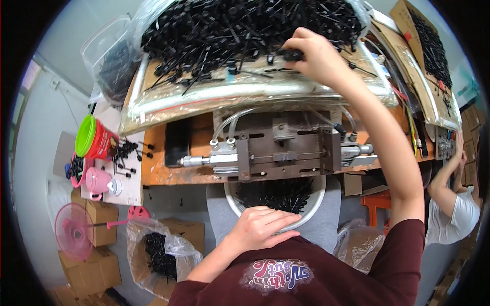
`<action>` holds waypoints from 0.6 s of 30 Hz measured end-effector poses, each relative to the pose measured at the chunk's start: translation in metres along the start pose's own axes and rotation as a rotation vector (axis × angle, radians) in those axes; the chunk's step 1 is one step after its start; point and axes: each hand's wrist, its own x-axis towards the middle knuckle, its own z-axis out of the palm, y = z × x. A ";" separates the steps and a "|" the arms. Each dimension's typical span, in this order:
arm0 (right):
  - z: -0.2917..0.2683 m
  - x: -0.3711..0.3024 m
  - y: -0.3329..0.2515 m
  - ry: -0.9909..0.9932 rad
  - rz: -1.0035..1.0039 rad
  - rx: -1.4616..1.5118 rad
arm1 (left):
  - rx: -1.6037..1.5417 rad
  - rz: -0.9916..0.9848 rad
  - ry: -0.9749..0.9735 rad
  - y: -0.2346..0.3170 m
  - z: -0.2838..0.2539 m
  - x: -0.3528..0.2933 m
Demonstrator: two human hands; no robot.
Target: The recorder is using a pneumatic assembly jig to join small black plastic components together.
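My right hand [317,57] is over the near edge of a large heap of thin black plastic parts [229,38], its fingers closed on a black plastic part [293,55]. The heap lies on a plastic-wrapped cardboard tray [204,94]. Below the tray, a metal clamping fixture [282,156] with air cylinders and clear hoses is mounted on the orange bench. My left hand [259,227] lies with fingers stretched over the near rim of a white tub [319,201] on my lap. More black parts [275,194] fill the tub.
Left of the fixture are a red and green bucket [97,137], a pink cup [97,180] and loose black parts [125,155]. A pink fan [75,231] and a lined box [138,250] stand lower left. At the right, another person [454,209] works beside a second tray [429,51].
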 end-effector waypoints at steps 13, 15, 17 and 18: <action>-0.067 -0.186 -0.054 0.574 0.071 0.453 | 0.097 -0.239 -0.305 -0.027 0.062 -0.047; -0.081 -0.252 -0.047 0.757 0.475 0.344 | 0.167 -0.321 -0.425 -0.029 0.063 -0.065; -0.065 -0.326 0.002 1.068 0.905 0.269 | 0.208 -0.318 -0.497 -0.032 0.070 -0.081; -0.067 -0.373 0.032 1.112 1.139 0.123 | 0.177 -0.292 -0.548 -0.034 0.078 -0.076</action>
